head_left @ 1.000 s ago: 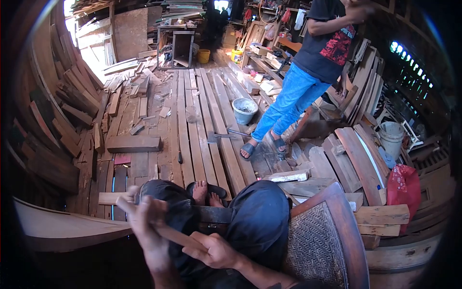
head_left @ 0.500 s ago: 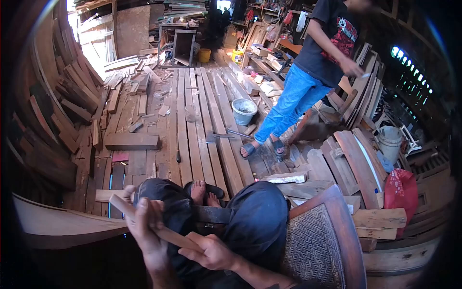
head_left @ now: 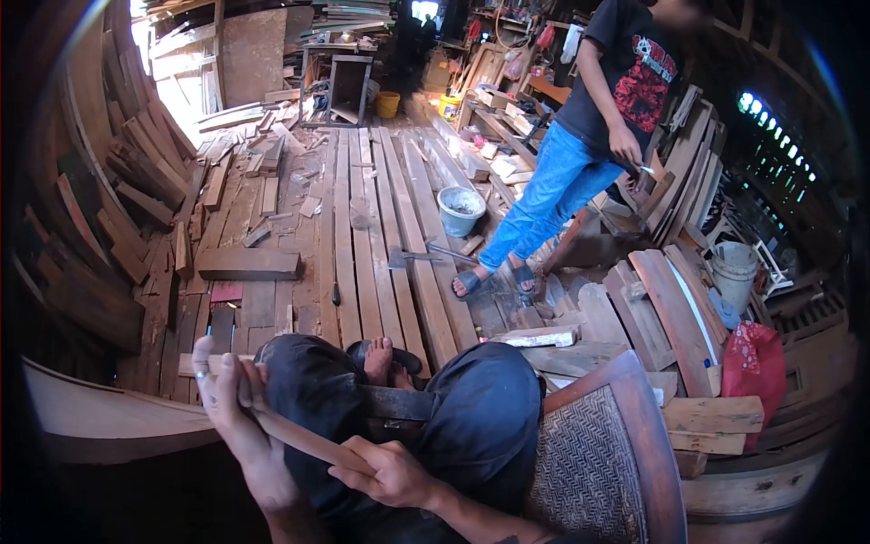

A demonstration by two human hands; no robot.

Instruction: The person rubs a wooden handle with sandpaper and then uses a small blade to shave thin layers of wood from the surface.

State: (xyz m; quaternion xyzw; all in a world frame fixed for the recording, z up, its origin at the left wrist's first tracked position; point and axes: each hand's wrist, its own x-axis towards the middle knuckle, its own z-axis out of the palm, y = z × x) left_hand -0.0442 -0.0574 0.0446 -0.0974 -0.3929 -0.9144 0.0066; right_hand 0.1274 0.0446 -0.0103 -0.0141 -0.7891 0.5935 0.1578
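Note:
A narrow, flat wooden stick [head_left: 313, 442] slants across my lap. My right hand [head_left: 390, 473] is closed around its near end. At the far end, my left hand [head_left: 243, 412] bears a ring and has its fingers pointing up, partly bent, with the stick lying against them. That hand covers the stick's tip. Under the stick are my knees in dark trousers, with a dark flat bar [head_left: 399, 403] lying between them.
A person in blue jeans [head_left: 553, 199] stands ahead on the right. Long planks [head_left: 362, 236] cover the floor, with a hammer-like tool [head_left: 412, 257] and a grey bucket [head_left: 460, 210] on them. A woven chair seat [head_left: 589, 462] is at my right; a curved board [head_left: 109, 422] is at left.
My left hand has shifted left and its fingers have straightened; the stick's tip that showed beyond it is now covered. The standing person's arm has lowered.

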